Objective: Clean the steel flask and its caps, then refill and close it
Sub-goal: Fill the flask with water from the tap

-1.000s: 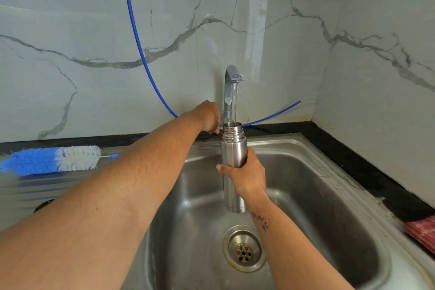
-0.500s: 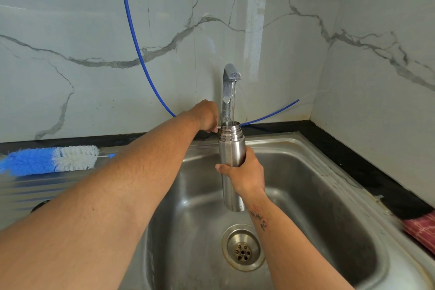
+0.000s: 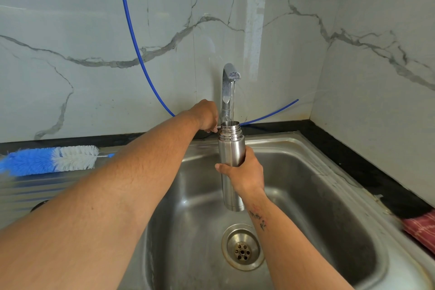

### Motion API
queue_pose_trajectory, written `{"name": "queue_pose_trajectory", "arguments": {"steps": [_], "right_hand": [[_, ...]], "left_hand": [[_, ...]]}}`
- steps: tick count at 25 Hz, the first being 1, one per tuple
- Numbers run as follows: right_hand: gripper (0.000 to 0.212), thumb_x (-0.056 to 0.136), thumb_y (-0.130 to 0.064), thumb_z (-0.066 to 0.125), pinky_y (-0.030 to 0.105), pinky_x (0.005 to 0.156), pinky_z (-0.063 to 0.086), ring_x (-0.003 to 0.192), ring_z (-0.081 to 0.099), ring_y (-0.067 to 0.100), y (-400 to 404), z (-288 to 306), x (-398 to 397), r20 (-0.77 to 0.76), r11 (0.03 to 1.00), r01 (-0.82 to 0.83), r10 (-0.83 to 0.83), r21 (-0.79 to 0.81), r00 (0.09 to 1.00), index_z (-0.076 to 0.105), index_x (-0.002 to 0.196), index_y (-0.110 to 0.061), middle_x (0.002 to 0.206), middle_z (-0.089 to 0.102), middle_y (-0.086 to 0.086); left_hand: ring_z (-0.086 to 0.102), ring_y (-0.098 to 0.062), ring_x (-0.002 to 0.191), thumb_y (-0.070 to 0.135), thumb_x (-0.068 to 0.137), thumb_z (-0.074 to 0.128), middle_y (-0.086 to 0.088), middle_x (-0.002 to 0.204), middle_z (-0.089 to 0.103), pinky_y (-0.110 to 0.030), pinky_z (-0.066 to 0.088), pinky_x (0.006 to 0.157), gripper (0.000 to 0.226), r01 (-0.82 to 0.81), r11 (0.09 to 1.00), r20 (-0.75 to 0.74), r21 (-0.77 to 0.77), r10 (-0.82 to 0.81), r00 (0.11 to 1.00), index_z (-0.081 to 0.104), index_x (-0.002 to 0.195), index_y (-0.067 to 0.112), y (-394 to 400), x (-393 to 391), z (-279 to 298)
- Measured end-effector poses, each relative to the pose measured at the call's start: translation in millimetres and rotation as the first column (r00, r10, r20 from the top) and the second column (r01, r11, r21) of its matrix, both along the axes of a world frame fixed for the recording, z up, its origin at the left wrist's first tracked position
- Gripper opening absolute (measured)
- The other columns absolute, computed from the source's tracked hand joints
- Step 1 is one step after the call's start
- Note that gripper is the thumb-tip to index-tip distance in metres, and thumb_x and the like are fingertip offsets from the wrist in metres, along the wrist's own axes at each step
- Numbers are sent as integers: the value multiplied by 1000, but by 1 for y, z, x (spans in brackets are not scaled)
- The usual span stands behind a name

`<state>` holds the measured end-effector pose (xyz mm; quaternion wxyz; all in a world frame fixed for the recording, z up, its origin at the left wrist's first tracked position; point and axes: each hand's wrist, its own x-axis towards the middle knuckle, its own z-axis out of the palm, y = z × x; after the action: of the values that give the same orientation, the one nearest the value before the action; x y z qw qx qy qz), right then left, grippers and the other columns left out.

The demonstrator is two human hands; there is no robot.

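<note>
Right hand (image 3: 244, 173) wrapped round flask (image 3: 230, 148), upright over sink (image 3: 329, 172) with mouth under tap (image 3: 229, 82) to catch the stream; left hand (image 3: 206, 115) pinching tap lever, ready to cut flow.

Light: bright, even and soft, daylight-like; source not visible.
Shadows: faint, soft.
Glare: pale vertical streak on the marble wall (image 3: 255, 19); dull sheen inside the sink (image 3: 329, 195).
Focus: centre sharp.
Edges: wide-angle bending; brush (image 3: 50, 160) and red cloth (image 3: 421, 231) smeared.
</note>
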<state>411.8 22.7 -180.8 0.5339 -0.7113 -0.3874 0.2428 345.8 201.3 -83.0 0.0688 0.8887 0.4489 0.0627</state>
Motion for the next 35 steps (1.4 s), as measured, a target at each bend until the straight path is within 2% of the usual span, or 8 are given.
{"name": "queue_pose_trajectory", "arguments": {"steps": [4, 7, 19, 23, 28, 33, 35], "right_hand": [[72, 72, -29, 91, 39, 92, 56, 100, 64, 13, 1, -1, 0, 2, 1000, 4, -4, 2, 1000, 51, 133, -28, 112, 66, -10], [74, 73, -29, 90, 38, 92, 56, 101, 64, 14, 2, -1, 0, 5, 1000, 5, -5, -3, 1000, 50, 134, -28, 113, 65, -9], [73, 73, -28, 90, 35, 89, 54, 101, 64, 14, 2, -2, 1, 1, 1000, 3, -3, -1, 1000, 50, 134, -28, 113, 65, -9], [74, 73, -28, 90, 32, 86, 51, 101, 63, 13, 2, -1, 2, -10, 1000, -3, 3, 3, 1000, 50, 135, -28, 114, 65, -9], [74, 74, -26, 90, 30, 86, 49, 101, 62, 13, 0, -1, 3, -33, 1000, -2, 3, 13, 999, 50, 136, -29, 116, 64, -9], [74, 73, -26, 90, 34, 90, 53, 102, 64, 14, 1, -2, 3, -31, 1000, -1, 2, 19, 1000, 51, 136, -29, 116, 67, -9], [75, 73, -27, 90, 34, 89, 53, 102, 64, 14, 1, -2, 3, -31, 1000, 1, -1, 19, 1000, 52, 137, -29, 115, 67, -10]], "left_hand": [[73, -21, 87, 11, 83, 83, -6, 82, 74, -38, 57, 93, 12, -5, 1000, 2, -8, 5, 1000, 72, 79, 9, -1, -1, 1], [74, -23, 89, 11, 83, 83, -7, 83, 74, -40, 57, 96, 11, -6, 1000, 5, -15, 6, 1000, 75, 87, 4, -1, 0, 0], [74, -25, 91, 8, 84, 82, -14, 93, 77, -38, 57, 94, 15, -2, 998, 79, -58, 7, 997, 77, 94, 0, 0, -5, -3], [69, -24, 92, 3, 89, 74, -14, 98, 74, -36, 55, 89, 3, 53, 999, 55, -5, -52, 997, 73, 88, 6, 1, -10, -10], [68, -25, 96, 3, 95, 65, -10, 100, 72, -36, 54, 90, 10, 82, 994, 86, 70, -88, 992, 73, 92, 7, 3, -16, -16], [68, -23, 96, -5, 94, 61, -9, 103, 72, -30, 51, 81, 23, 110, 988, 87, 106, -120, 989, 67, 82, 14, 3, -16, -7], [69, -24, 96, -2, 95, 61, -10, 103, 73, -33, 54, 85, 15, 123, 985, 85, 119, -134, 987, 70, 88, 8, 5, -14, -4]]}}
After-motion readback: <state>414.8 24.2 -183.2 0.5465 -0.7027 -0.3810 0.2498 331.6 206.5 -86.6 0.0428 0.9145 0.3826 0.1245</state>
